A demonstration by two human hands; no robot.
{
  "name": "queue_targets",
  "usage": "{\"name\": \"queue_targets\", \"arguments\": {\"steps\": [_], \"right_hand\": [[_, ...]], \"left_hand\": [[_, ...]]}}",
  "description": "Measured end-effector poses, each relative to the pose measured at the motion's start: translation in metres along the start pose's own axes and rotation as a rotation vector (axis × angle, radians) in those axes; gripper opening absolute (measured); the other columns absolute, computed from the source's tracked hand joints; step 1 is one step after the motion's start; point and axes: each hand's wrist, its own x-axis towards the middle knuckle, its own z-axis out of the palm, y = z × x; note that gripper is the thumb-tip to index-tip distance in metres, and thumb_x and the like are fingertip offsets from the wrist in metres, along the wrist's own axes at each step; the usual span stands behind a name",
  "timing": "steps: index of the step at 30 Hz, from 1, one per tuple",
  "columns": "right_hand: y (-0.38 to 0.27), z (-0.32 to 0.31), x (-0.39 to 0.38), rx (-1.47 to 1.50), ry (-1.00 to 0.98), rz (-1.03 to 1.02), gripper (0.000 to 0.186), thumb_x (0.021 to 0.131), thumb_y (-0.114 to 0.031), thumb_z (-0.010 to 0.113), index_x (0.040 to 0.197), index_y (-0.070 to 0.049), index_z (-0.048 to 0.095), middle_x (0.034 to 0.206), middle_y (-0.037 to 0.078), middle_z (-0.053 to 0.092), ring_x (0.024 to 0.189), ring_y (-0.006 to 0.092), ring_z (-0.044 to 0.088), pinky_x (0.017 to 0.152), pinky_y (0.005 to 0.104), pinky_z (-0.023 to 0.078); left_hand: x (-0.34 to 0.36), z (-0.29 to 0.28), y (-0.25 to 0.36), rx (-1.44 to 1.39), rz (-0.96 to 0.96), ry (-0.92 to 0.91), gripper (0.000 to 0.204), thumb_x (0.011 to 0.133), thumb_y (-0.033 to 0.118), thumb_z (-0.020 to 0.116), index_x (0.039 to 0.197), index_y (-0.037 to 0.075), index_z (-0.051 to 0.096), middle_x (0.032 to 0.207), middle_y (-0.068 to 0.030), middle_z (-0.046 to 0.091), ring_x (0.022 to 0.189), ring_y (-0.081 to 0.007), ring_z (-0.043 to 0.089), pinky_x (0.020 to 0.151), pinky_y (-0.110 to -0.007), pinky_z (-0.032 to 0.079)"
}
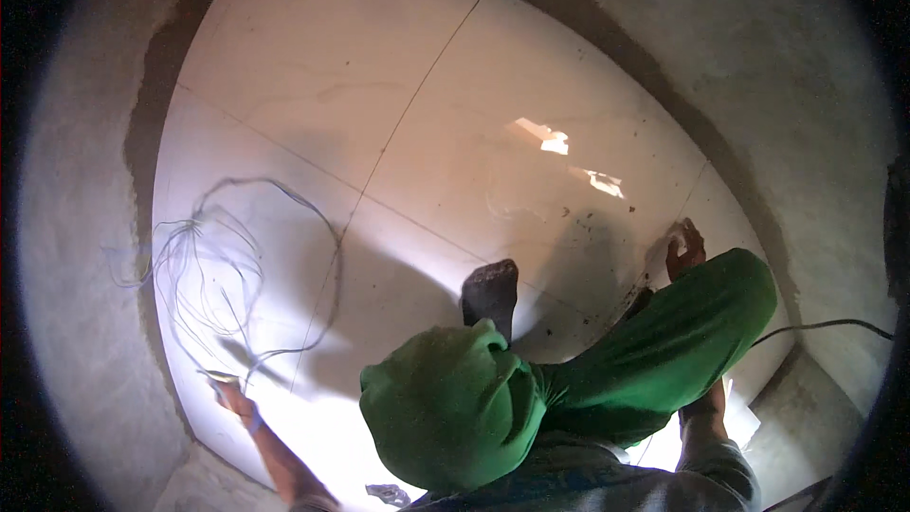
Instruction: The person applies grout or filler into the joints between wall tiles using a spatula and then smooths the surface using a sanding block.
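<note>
At the left, my left hand (235, 400) is closed on a loose coil of thin wire (338, 265). The loops spread over the pale tiles beyond the hand, and several strands are blurred. A small pale yellow edge shows at my fingertips; I cannot make out what it is. My right hand (687, 248) rests on the floor past my bent right knee. Its fingers are bent and apart, with nothing visible in them, and the knee hides part of the hand and forearm.
I sit on large glossy floor tiles (313, 28) with thin joints. A grey wall (739, 66) curves around them. My green-trousered legs (664, 351) and dark-socked foot (490, 289) fill the near middle. Dark crumbs lie near the foot. A black cable (834, 324) runs at the right.
</note>
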Motion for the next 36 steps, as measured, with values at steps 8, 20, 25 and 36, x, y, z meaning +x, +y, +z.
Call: {"name": "queue_targets", "arguments": {"steps": [8,20,25,36], "right_hand": [[-0.014,0.016,0.003,0.008,0.115,0.086,0.038,0.106,-0.019,0.066,0.14,-0.001,0.066,0.133,0.024,0.072,0.112,0.0311,0.076,0.095,0.0452,0.061],[0.001,0.003,-0.007,0.137,0.09,0.349,0.038,0.106,-0.021,0.067,0.136,0.002,0.068,0.126,0.022,0.075,0.108,0.0285,0.077,0.094,0.0435,0.061],[-0.001,-0.006,-0.012,0.195,0.082,0.443,0.038,0.106,-0.022,0.067,0.134,0.003,0.069,0.123,0.021,0.076,0.107,0.0274,0.077,0.094,0.0428,0.061],[-0.038,-0.044,-0.063,0.41,0.016,0.739,0.039,0.106,-0.024,0.067,0.131,0.006,0.071,0.117,0.02,0.079,0.103,0.025,0.078,0.093,0.0413,0.062]], "left_hand": [[-0.178,0.072,0.201,-0.445,-1.161,-0.136,0.047,0.11,0.03,0.052,0.135,-0.008,0.062,0.125,-0.0211,0.069,0.11,-0.0317,0.068,0.095,-0.042,0.058],[0.039,0.222,0.341,-0.822,-0.452,-0.446,0.046,0.111,0.029,0.047,0.136,-0.008,0.062,0.127,-0.0239,0.071,0.106,-0.0356,0.071,0.092,-0.046,0.059],[0.039,0.199,0.223,-0.606,-0.439,-0.385,0.046,0.112,0.028,0.045,0.137,-0.008,0.061,0.128,-0.0251,0.071,0.105,-0.0372,0.072,0.091,-0.047,0.06],[0.033,0.137,0.087,-1.031,-0.875,-0.415,0.053,0.112,0.038,0.055,0.151,0.002,0.052,0.146,-0.0196,0.06,0.126,-0.0341,0.065,0.102,-0.048,0.06]]}}
